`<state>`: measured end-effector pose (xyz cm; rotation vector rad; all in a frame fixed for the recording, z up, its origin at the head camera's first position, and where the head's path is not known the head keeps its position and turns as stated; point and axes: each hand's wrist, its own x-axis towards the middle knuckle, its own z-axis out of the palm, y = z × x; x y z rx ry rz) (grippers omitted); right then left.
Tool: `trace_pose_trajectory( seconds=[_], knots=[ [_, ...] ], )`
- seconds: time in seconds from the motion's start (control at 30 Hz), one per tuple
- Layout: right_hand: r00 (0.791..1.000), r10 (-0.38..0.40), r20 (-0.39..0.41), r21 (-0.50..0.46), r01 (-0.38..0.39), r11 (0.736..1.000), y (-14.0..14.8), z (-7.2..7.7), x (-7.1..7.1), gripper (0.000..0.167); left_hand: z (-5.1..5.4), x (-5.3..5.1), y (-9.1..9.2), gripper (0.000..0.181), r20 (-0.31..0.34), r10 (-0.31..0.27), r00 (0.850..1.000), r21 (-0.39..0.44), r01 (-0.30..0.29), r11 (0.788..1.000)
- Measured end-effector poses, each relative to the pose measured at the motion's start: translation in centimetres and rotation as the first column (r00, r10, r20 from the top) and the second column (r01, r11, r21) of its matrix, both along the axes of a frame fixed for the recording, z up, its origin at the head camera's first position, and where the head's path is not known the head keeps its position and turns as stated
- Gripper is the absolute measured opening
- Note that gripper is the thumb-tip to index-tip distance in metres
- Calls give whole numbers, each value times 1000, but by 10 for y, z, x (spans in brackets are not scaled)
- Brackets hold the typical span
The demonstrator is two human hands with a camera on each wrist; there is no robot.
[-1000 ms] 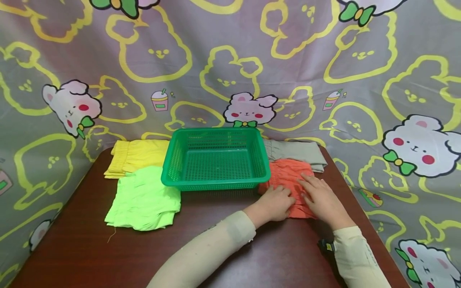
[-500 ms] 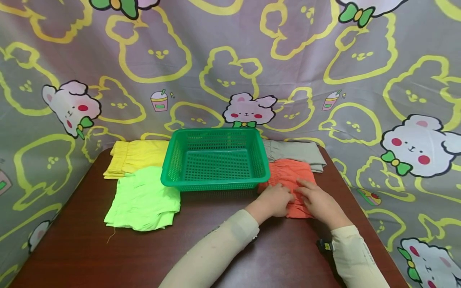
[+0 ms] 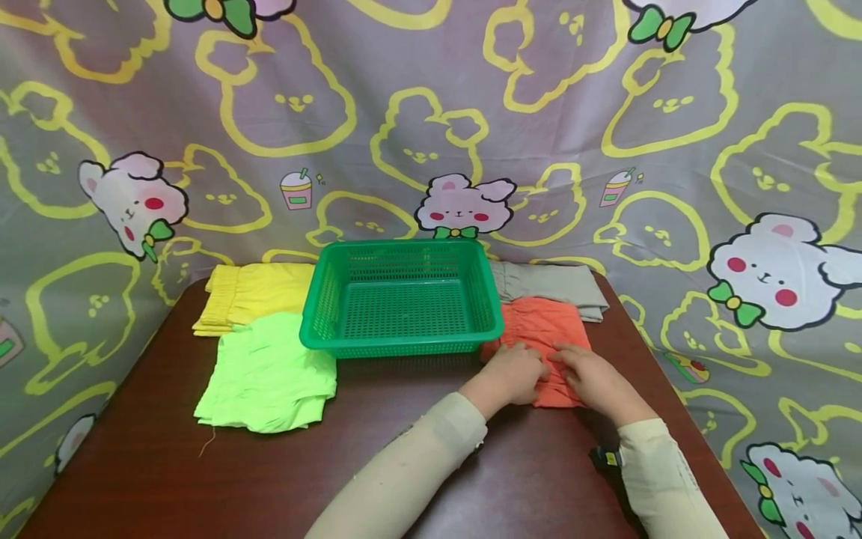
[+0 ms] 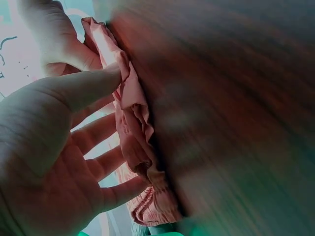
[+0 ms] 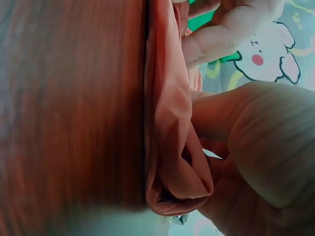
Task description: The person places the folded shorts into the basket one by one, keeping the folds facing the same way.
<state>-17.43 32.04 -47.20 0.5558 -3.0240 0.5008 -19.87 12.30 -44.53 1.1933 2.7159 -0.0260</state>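
Observation:
A folded orange garment with a gathered elastic edge, seemingly shorts [image 3: 548,322], lies flat on the table to the right of the green basket [image 3: 404,347]. My left hand [image 3: 513,374] rests on its left part; the left wrist view shows the fingers [image 4: 101,132] spread, their tips and the thumb touching the cloth. My right hand [image 3: 601,382] lies on the right part. In the right wrist view the thumb [image 5: 216,110] presses on the folded layers, while the fingertips are mostly hidden behind the fold.
Folded grey cloth [image 3: 559,288] lies behind the orange garment. Left of the basket are a folded yellow garment [image 3: 259,292] and a neon green one [image 3: 269,382]. The brown table [image 3: 269,479] backs onto a patterned curtain [image 3: 417,97].
My right hand has drawn slightly left and toward the left hand over the orange shorts. The left hand stays nearly in place. Basket and other garments have not moved.

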Motion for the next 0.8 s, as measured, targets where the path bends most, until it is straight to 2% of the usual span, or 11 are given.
trace_pose_trajectory(
  seconds=[0.17, 0.37, 0.63, 0.8],
  knots=[
    [1000, 12, -16, 5, -12, 1000, 0, 1, -1, 33, -1, 0, -1, 32, 12, 11, 1000, 14, -11, 1000],
    [998, 43, -38, 4, -43, 999, 1, 7, 1, 32, 1, 3, 3, 28, -16, -1, 1000, -12, 1, 1000],
    [999, 37, 8, 7, -37, 999, -3, 15, 6, 30, 3, 11, 6, 19, -2, 14, 1000, -51, -14, 999],
    [999, 44, -6, 28, -44, 999, -6, 16, 7, 28, 3, 18, 6, 16, 9, 28, 1000, -63, -27, 998]
  ],
)
